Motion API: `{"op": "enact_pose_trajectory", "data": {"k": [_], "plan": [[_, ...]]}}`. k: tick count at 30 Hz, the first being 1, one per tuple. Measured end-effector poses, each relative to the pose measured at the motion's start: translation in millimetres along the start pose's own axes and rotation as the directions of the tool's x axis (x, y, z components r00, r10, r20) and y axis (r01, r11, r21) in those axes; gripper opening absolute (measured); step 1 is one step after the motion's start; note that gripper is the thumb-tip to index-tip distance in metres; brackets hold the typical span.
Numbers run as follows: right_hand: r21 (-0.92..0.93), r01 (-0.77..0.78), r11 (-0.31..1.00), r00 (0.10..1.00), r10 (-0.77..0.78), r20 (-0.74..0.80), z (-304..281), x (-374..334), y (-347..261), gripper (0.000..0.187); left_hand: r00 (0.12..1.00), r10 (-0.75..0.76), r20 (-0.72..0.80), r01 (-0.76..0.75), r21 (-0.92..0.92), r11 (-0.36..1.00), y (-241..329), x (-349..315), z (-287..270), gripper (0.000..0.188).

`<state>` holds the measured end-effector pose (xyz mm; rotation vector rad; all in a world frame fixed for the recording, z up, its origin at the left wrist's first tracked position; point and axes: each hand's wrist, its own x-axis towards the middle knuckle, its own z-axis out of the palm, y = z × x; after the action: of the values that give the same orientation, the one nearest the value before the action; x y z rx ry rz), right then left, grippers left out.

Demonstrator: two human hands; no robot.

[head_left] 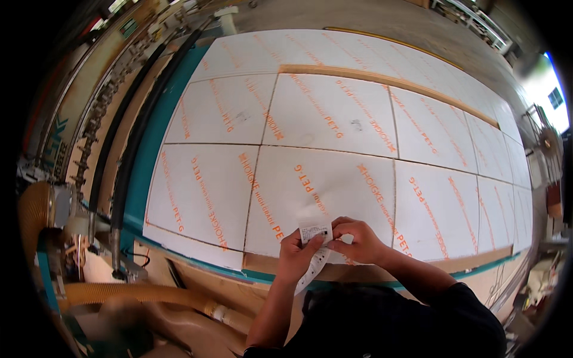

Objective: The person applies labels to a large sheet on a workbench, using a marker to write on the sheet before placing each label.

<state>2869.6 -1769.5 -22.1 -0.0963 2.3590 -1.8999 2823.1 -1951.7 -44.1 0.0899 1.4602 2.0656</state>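
Note:
A strip of white printed labels point(315, 231) is held up over the near edge of the sheet, its lower end trailing down past my left wrist. My left hand point(295, 256) is closed on the strip, the thumb lying across its front. From the other side my right hand point(360, 241) pinches the strip's right edge between thumb and curled fingers. Beneath both hands lies a large white sheet point(322, 122) with orange printing, cut by straight grooves into several rectangular panels. Scuffed dark spots mark a few of the panels.
Brown strips of bare board point(370, 273) show along the near edge and at the far side. The sheet rests on a teal machine bed point(156, 128). At left stand black rollers point(146, 98) and a cable chain point(89, 134); a ribbed tan hose point(134, 293) runs at lower left.

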Motion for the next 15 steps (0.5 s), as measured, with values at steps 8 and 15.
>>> {"op": "enact_pose_trajectory", "data": {"k": [8,15], "plan": [[-0.05,-0.026,0.998,0.955,0.01,-0.297,-48.6,-77.6,-4.9,0.016,0.975,-0.054,0.215,0.025,0.135,0.99,-23.2,-8.3,66.9,0.019],[-0.412,0.376,0.83,0.835,-0.496,-0.239,-145.0,-149.9,25.6,0.042,0.97,-0.061,0.235,0.045,0.075,0.996,-80.8,-13.3,178.0,0.02]]}}
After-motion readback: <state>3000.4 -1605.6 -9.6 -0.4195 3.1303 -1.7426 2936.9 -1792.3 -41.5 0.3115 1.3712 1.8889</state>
